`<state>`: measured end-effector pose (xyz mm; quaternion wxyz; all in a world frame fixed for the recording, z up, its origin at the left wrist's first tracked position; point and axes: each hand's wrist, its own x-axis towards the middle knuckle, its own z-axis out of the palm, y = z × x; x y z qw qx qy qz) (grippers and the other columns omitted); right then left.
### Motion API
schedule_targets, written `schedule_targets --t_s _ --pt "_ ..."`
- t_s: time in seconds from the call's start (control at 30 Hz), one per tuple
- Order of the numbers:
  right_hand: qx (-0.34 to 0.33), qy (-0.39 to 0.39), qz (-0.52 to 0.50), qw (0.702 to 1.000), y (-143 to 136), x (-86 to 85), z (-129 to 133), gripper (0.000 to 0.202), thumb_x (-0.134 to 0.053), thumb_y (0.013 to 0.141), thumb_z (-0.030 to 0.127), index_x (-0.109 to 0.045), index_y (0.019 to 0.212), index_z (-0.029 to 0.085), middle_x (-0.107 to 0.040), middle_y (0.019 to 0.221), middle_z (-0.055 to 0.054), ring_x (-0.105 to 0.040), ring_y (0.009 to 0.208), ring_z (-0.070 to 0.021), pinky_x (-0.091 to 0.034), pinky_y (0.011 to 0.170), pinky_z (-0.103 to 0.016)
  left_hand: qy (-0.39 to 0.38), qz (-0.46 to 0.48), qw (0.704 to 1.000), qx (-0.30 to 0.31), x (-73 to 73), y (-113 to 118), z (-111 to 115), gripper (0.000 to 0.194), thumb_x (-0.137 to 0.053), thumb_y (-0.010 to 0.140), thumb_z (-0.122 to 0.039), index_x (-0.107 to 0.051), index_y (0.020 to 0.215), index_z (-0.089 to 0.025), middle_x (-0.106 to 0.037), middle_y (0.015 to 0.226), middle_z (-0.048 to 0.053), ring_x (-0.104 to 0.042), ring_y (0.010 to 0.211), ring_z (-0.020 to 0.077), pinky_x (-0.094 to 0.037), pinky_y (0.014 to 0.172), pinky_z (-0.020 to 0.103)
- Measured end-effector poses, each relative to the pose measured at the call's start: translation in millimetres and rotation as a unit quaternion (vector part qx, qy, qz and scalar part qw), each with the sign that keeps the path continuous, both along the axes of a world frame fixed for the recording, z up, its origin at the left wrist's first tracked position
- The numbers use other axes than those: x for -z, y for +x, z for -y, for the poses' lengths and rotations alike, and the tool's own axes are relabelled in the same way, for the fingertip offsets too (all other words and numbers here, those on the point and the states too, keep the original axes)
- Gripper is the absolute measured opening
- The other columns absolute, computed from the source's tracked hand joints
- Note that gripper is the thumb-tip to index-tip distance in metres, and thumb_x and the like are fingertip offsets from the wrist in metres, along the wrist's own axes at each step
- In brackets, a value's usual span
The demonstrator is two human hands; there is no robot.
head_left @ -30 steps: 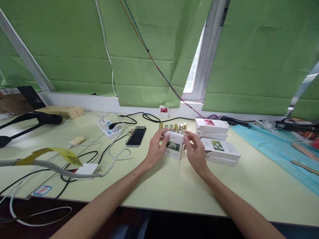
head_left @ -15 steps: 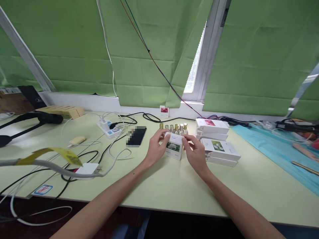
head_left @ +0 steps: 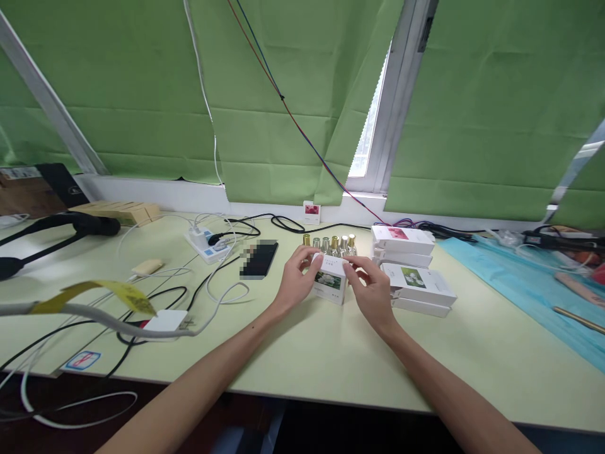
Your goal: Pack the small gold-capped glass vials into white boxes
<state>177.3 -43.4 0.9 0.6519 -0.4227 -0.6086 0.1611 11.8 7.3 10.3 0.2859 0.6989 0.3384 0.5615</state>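
Observation:
A small white box (head_left: 329, 280) with a green and white flower picture stands upright on the table between my hands. My left hand (head_left: 299, 277) grips its left side, thumb on the front near the upper corner. My right hand (head_left: 369, 287) holds the upper right corner, with the thumb at the front edge and the other fingers partly hidden behind. Just behind the box is a row of several small bottles (head_left: 334, 243) with gold and silver caps. Stacked white boxes, one pile with a red picture (head_left: 401, 234) and one with a green picture (head_left: 420, 279), lie right of my right hand.
A black phone (head_left: 259, 258) lies left of my hands. Further left are a power strip (head_left: 205, 246), a white adapter (head_left: 165, 321) and tangled cables. Blue plastic sheeting (head_left: 520, 277) covers the right side. Another small box (head_left: 312, 213) stands at the wall.
My right thumb and fingers have shifted slightly left along the box's upper right corner. The box and my left hand look nearly unmoved.

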Motion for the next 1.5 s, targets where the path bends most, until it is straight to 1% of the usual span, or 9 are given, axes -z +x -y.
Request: schedule_targets --t_s 0.2,0.37,0.47,0.7,0.97,1.1,1.23,1.5 --pt "-0.004 -0.011 -0.004 1.000 0.3 -1.3 1.0 0.019 -0.062 0.093 0.036 -0.073 0.099 0.022 -0.070 0.098 -0.006 -0.064 0.084 -0.0172 -0.058 0.068 -0.028 -0.018 0.003 1.000 0.005 1.8 -0.3 -2.1 0.028 -0.059 0.093 -0.047 -0.067 0.092 -0.020 -0.063 0.102 0.005 -0.061 0.095 0.0182 -0.053 0.077 0.026" --pt "-0.003 -0.013 -0.013 1.000 0.6 0.9 -1.5 0.019 -0.063 0.092 0.036 -0.075 0.097 0.022 -0.063 0.104 -0.007 -0.064 0.089 -0.0178 -0.060 0.068 -0.029 -0.024 0.005 1.000 0.006 3.7 -0.6 -4.0 0.029 -0.059 0.092 -0.048 -0.066 0.092 -0.020 -0.063 0.097 0.004 -0.060 0.089 0.0172 -0.053 0.075 0.026" --pt "-0.005 -0.015 -0.017 1.000 0.6 1.5 -3.4 0.020 -0.063 0.092 0.036 -0.075 0.097 0.022 -0.061 0.104 -0.007 -0.064 0.089 -0.0179 -0.061 0.068 -0.029 -0.030 0.006 1.000 0.005 3.2 -0.7 -3.4 0.030 -0.059 0.091 -0.048 -0.065 0.092 -0.019 -0.063 0.094 0.004 -0.059 0.086 0.0169 -0.052 0.073 0.026" --pt "-0.011 -0.024 -0.010 1.000 -0.1 0.7 -3.7 0.022 -0.061 0.093 0.038 -0.073 0.096 0.021 -0.066 0.100 -0.008 -0.065 0.087 -0.0185 -0.060 0.065 -0.028 -0.049 0.006 0.999 0.007 3.4 -0.7 -2.5 0.030 -0.060 0.091 -0.049 -0.065 0.095 -0.019 -0.066 0.093 0.004 -0.060 0.085 0.0167 -0.051 0.073 0.026" --pt "-0.009 -0.056 -0.002 0.998 1.2 1.9 -5.7 0.028 -0.057 0.094 0.042 -0.073 0.097 0.018 -0.073 0.096 -0.009 -0.066 0.084 -0.0198 -0.058 0.066 -0.030 -0.074 -0.005 0.997 0.013 0.7 -0.9 -1.5 0.034 -0.059 0.091 -0.052 -0.065 0.098 -0.019 -0.068 0.094 0.004 -0.062 0.083 0.0169 -0.050 0.071 0.026" --pt "-0.003 -0.062 -0.002 0.998 1.4 2.6 -6.0 0.030 -0.057 0.094 0.044 -0.073 0.097 0.018 -0.074 0.096 -0.009 -0.066 0.083 -0.0204 -0.057 0.066 -0.031 -0.089 -0.016 0.996 0.018 1.4 -1.8 -0.5 0.036 -0.058 0.091 -0.054 -0.064 0.100 -0.020 -0.069 0.094 0.004 -0.062 0.081 0.0171 -0.049 0.069 0.025" --pt "-0.005 -0.066 -0.009 0.998 0.6 1.9 -5.4 0.031 -0.057 0.093 0.045 -0.072 0.094 0.018 -0.074 0.092 -0.008 -0.065 0.080 -0.0199 -0.055 0.064 -0.030 -0.091 -0.016 0.995 0.020 1.7 -1.7 -1.0 0.035 -0.057 0.091 -0.054 -0.064 0.098 -0.020 -0.068 0.091 0.003 -0.062 0.081 0.0173 -0.048 0.069 0.025" --pt "-0.015 -0.074 -0.020 0.997 0.0 0.4 -5.2 0.032 -0.058 0.091 0.046 -0.072 0.091 0.017 -0.074 0.089 -0.008 -0.065 0.078 -0.0196 -0.053 0.060 -0.028 -0.093 -0.014 0.995 0.020 1.3 -1.2 -2.0 0.035 -0.057 0.091 -0.053 -0.064 0.097 -0.020 -0.068 0.092 0.004 -0.062 0.082 0.0175 -0.049 0.069 0.025"
